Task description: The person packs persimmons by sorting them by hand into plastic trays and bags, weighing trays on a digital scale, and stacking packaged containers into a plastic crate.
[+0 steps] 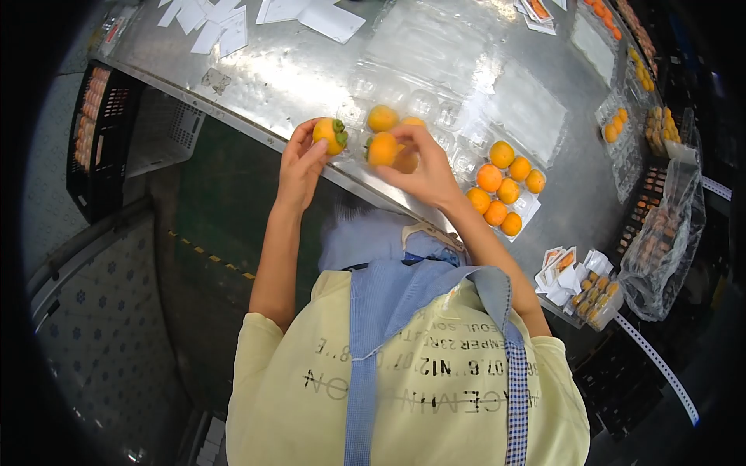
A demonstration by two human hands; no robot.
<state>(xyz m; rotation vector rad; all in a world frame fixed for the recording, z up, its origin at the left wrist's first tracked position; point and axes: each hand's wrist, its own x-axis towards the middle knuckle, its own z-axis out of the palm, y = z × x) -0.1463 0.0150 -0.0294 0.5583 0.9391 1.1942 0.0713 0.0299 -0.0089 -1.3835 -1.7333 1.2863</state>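
Persimmon (325, 140), roundish, without a clear long axis, sits pinched in the left hand (298, 161), leafy cap facing right; just right of it, the right hand (429, 168), nearer the clear tray (423, 101), grips a second persimmon (381, 151) above the bench (256, 89).

Left hand (300, 167): fruit (329, 137) in it, at tabletop (264, 85) edge. Right hand (427, 172): another fruit (382, 150) in it, at near side of tray (424, 101). Third fruit (382, 118) in tray, just before right hand. Fruit batch (508, 191) right of right hand. Papers (332, 19) on tabletop, well before left hand. Crate (116, 116) left of left hand, past tabletop edge. Cards (561, 272) and fruit box (598, 301) far right of right hand.
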